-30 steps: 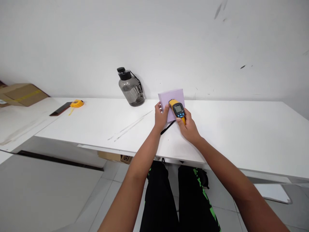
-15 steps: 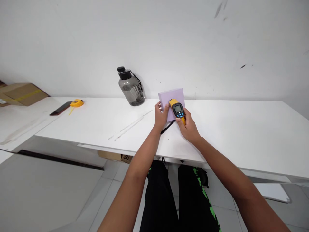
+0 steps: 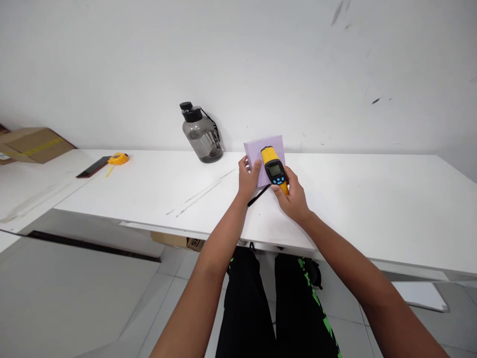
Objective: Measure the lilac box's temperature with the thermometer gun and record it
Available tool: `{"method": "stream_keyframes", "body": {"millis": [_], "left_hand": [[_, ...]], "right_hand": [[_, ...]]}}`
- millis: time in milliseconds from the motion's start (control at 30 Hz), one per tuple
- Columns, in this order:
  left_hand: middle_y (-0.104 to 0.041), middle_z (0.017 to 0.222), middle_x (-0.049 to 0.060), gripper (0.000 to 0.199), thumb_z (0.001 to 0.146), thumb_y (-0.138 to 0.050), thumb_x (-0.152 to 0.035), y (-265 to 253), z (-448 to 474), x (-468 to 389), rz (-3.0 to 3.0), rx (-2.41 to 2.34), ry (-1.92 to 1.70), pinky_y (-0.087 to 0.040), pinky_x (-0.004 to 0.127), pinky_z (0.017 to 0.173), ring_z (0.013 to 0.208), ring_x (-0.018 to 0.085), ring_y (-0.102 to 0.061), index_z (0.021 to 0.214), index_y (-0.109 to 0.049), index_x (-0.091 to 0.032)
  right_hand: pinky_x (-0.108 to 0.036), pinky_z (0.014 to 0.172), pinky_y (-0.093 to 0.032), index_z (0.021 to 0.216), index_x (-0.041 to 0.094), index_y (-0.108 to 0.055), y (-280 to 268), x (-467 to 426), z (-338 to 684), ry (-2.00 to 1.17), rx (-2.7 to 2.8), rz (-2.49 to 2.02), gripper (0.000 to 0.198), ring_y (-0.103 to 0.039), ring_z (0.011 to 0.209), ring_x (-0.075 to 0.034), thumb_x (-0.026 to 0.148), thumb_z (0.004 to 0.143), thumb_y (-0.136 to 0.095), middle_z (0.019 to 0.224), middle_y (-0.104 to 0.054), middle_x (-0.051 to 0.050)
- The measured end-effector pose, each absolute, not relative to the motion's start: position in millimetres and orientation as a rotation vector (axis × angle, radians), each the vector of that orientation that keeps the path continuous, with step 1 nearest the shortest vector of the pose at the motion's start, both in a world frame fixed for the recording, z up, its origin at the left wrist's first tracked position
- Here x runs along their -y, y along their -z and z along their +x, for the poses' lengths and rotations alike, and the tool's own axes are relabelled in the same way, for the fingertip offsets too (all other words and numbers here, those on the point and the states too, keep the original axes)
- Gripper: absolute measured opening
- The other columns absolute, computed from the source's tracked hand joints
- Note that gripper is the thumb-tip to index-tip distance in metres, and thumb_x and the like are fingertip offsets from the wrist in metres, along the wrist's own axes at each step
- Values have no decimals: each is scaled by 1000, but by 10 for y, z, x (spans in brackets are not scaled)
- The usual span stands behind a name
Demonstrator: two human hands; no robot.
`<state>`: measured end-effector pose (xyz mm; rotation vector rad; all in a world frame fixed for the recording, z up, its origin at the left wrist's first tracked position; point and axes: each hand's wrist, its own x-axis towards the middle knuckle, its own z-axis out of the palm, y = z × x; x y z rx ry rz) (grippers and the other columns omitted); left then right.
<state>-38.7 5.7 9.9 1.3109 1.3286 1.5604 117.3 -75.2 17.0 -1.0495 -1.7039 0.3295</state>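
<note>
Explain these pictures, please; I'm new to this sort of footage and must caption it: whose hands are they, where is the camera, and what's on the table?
There is no machine here: these are a person's two bare hands. Every picture comes from one camera worn on that person's head, looking forward and down. The left hand holds a lilac block. The right hand holds a yellow and black thermometer, the pistol-shaped kind, in front of the block. On the white table, a thin black stick lies by the left hand; I can't tell what it is. Further left are a bottle, a yellow tape measure and a dark strip. A carton is at the far left.
</note>
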Motion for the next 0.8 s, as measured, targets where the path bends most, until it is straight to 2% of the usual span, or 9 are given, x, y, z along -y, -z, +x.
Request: {"method": "stream_keyframes", "body": {"millis": [367, 567, 800], "left_hand": [[-59, 142, 14, 67, 89, -64, -65, -59, -389, -98, 1310, -1328, -1568, -56, 39, 99, 121, 25, -64, 139, -45, -25], [-57, 145, 15, 72, 85, -66, -69, -59, -390, -103, 1299, -1331, -1562, -54, 42, 101, 125, 28, -62, 139, -45, -26], [-57, 144, 16, 71, 85, -67, -69, -126, -355, -31, 1305, -1381, -1573, -52, 43, 104, 125, 29, -61, 137, -47, -26]], "right_hand": [[-51, 103, -56, 155, 22, -38, -187, 733, 1199, -289, 1729, -1046, 73, -65, 126, -33, 68, 99, -41, 145, -61, -19], [-53, 105, -54, 151, 24, -48, -302, 607, 1488, -132, 1745, -1248, 72, -64, 127, -35, 71, 96, -45, 147, -61, -16], [-48, 89, -57, 149, 21, -51, -255, 469, 1667, -31, 1627, -1496, 68, -70, 112, -35, 66, 99, -43, 137, -69, -16]]}}
